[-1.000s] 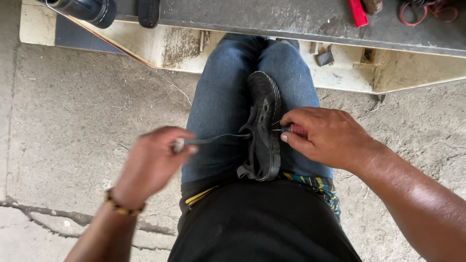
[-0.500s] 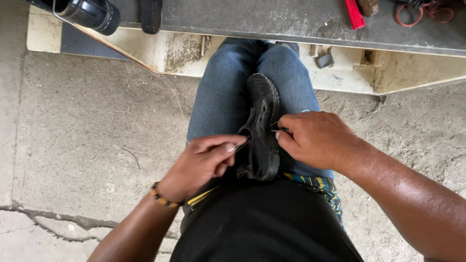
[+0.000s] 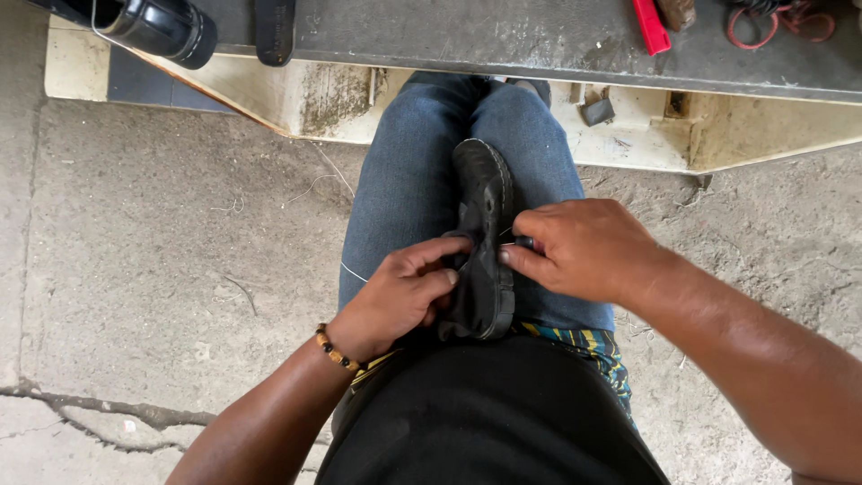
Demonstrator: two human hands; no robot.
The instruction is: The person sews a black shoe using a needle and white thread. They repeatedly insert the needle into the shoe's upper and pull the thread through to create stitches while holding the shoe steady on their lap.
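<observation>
A black shoe (image 3: 486, 208) lies sole-edge up between my knees on my blue jeans (image 3: 404, 189). My left hand (image 3: 400, 295), with a bead bracelet at the wrist, grips the shoe's left side near its heel. My right hand (image 3: 584, 250) presses against the shoe's right edge, fingertips pinching a small dark tool whose tip alone shows. A thin pale thread (image 3: 352, 272) runs across my left thigh.
A grey workbench edge (image 3: 539, 45) crosses the top, bearing a red tool (image 3: 650, 25), red and dark cord loops (image 3: 779, 22), a black strap (image 3: 274, 31) and a black cylinder (image 3: 166, 29). Cracked concrete floor (image 3: 162, 269) lies left and right.
My left hand has come in from the left, where it was pulling the thread taut, and now grips the shoe. My right hand has stayed at the shoe's right edge.
</observation>
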